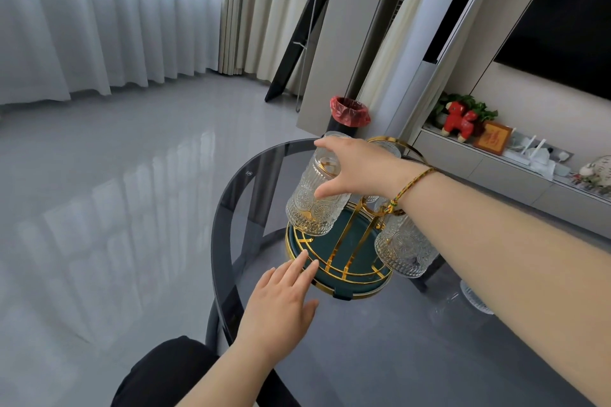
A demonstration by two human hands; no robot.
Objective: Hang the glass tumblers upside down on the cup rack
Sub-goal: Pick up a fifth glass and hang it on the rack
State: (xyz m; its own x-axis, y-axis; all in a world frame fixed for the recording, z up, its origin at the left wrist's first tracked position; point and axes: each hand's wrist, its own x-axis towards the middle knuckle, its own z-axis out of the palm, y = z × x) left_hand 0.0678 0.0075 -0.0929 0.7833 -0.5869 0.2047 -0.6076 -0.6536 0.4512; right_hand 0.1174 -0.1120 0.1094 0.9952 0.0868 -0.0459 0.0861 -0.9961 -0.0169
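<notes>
A gold wire cup rack with a round dark green tray base point(355, 284) stands on the smoked glass table. My right hand point(353, 165) grips an embossed glass tumbler point(312, 208), upside down and tilted on the rack's left side. A second tumbler point(405, 249) hangs upside down on the right side, partly behind my forearm. Another tumbler point(390, 145) shows behind my right hand, mostly hidden. My left hand point(281, 301) lies flat with fingers spread, fingertips touching the tray's gold rim at the front left.
The round glass table point(380, 350) curves away at left and front. A bin with a red liner point(349, 112) stands on the floor behind the table. A low cabinet with ornaments runs along the right wall. A clear glass piece point(472, 299) shows at the table's right.
</notes>
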